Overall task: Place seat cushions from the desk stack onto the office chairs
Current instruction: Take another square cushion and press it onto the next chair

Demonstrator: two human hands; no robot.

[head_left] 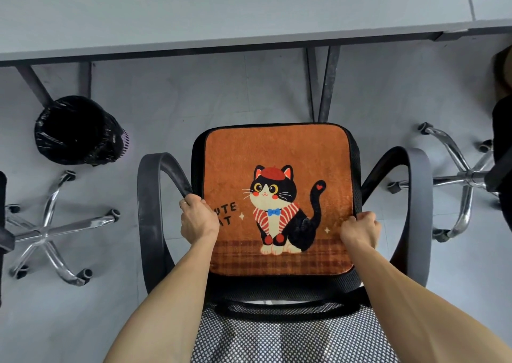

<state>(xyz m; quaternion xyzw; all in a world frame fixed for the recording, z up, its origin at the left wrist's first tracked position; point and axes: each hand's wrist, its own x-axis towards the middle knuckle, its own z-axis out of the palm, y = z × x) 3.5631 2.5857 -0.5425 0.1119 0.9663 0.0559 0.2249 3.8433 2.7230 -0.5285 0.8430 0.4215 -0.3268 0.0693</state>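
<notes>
An orange seat cushion printed with a black-and-white cat lies flat on the seat of a black mesh office chair directly below me. My left hand grips the cushion's left edge, fingers curled over it. Gripping the right edge is my right hand. The chair's two curved grey armrests flank the seat. Its mesh backrest is nearest to me at the bottom. No desk stack of cushions is in view.
A grey desk runs across the top, its legs standing just beyond the chair. A black-lined waste bin stands on the floor at left. Chrome star bases of neighbouring chairs sit at left and right.
</notes>
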